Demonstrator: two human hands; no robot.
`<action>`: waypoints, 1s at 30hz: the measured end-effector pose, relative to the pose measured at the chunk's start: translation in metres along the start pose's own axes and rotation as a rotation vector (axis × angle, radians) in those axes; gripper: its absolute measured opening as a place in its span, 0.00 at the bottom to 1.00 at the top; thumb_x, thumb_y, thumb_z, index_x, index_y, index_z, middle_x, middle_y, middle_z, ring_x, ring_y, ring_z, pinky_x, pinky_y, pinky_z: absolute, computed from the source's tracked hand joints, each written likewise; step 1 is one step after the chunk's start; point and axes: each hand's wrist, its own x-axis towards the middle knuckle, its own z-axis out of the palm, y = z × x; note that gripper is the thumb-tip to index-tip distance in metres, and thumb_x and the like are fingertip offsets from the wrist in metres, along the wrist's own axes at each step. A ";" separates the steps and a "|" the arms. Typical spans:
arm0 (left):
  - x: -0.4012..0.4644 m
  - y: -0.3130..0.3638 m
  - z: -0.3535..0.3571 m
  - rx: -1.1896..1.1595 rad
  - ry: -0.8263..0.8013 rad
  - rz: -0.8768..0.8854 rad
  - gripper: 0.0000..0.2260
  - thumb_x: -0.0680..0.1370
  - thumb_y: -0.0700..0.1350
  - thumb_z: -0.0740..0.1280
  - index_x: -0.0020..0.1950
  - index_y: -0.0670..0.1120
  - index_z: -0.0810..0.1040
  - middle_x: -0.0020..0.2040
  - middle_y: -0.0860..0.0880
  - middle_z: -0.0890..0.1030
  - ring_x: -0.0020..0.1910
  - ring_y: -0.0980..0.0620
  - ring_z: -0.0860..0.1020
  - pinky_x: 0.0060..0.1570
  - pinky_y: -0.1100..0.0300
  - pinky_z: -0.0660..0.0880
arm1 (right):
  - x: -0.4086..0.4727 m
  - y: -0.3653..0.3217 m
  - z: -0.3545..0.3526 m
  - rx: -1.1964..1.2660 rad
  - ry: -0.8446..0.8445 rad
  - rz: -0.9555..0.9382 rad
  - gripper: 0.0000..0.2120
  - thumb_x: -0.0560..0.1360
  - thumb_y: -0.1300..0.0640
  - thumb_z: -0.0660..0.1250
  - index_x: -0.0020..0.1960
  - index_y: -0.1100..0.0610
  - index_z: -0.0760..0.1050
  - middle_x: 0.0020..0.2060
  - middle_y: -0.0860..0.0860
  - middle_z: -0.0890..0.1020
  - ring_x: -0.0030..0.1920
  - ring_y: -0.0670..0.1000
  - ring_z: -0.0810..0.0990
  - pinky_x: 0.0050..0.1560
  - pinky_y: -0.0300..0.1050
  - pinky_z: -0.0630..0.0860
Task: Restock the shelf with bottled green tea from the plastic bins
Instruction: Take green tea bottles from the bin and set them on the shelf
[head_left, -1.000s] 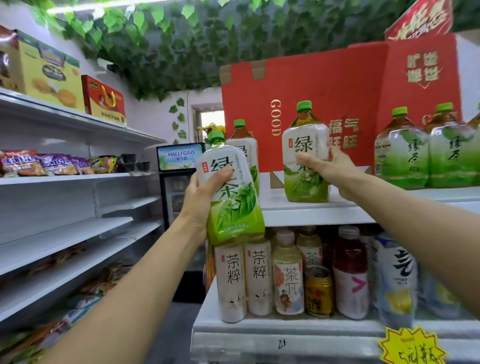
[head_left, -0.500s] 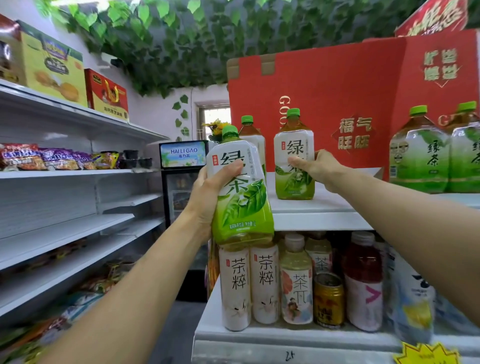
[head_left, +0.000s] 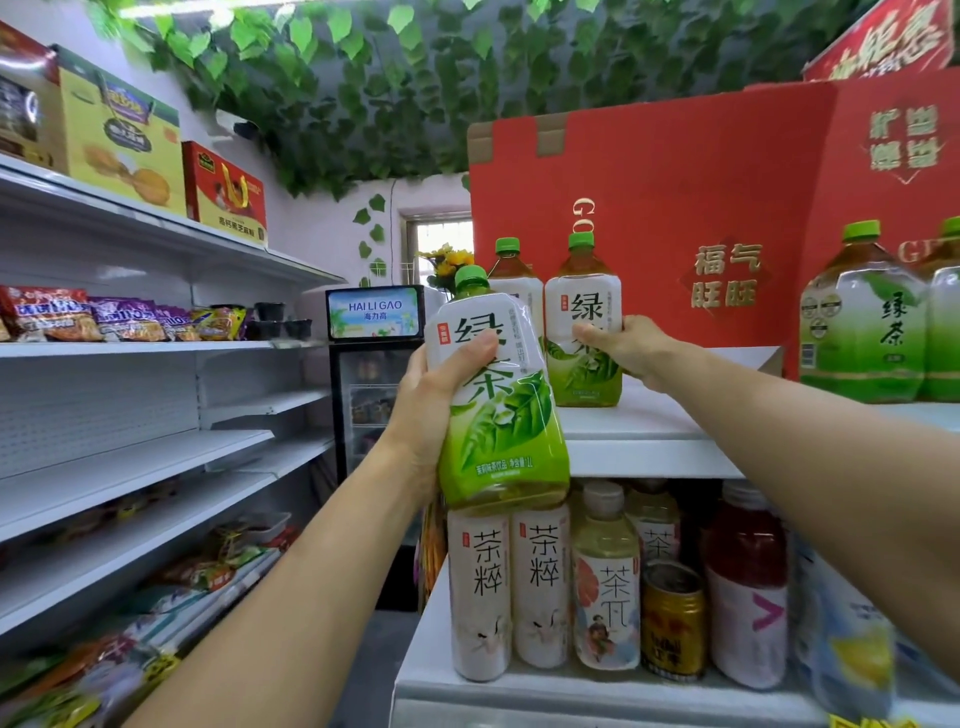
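Observation:
My left hand (head_left: 434, 400) grips a big green tea bottle (head_left: 498, 395) with a green cap, held upright in the air in front of the white top shelf (head_left: 649, 431). My right hand (head_left: 631, 348) grips a second green tea bottle (head_left: 584, 322) that stands on that shelf, close beside a third bottle (head_left: 511, 275) behind it. Two more green tea bottles (head_left: 862, 322) stand at the shelf's right end. No plastic bin is in view.
Red cardboard boxes (head_left: 727, 197) stand behind the bottles. Below, a lower shelf (head_left: 545, 691) holds several other drinks and a can (head_left: 672, 618). Left shelving (head_left: 130, 467) carries snack packets and boxes. A small fridge (head_left: 374, 364) stands at the back; leaves hang overhead.
My right hand has pushed its bottle back and left on the top shelf, up against the bottle behind. My left hand's bottle has stayed in front of the shelf edge.

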 end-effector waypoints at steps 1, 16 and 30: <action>0.000 0.000 -0.001 0.007 0.003 0.003 0.38 0.65 0.51 0.80 0.72 0.43 0.71 0.62 0.34 0.80 0.60 0.31 0.79 0.58 0.31 0.76 | -0.001 0.000 0.003 -0.035 0.049 -0.010 0.19 0.75 0.51 0.72 0.61 0.59 0.75 0.56 0.55 0.81 0.54 0.54 0.78 0.52 0.47 0.75; -0.023 0.001 0.019 0.063 0.086 0.161 0.32 0.68 0.45 0.78 0.70 0.43 0.71 0.60 0.35 0.81 0.57 0.33 0.82 0.55 0.31 0.78 | -0.175 -0.014 0.035 0.150 -0.342 -0.238 0.37 0.62 0.34 0.71 0.66 0.50 0.69 0.55 0.45 0.80 0.51 0.42 0.81 0.47 0.37 0.80; -0.015 0.068 0.054 0.557 -0.014 0.293 0.25 0.80 0.65 0.57 0.71 0.52 0.67 0.59 0.50 0.82 0.56 0.50 0.83 0.53 0.51 0.80 | -0.147 -0.046 0.019 0.293 -0.084 -0.441 0.33 0.65 0.54 0.80 0.65 0.55 0.68 0.51 0.48 0.82 0.49 0.43 0.83 0.47 0.39 0.81</action>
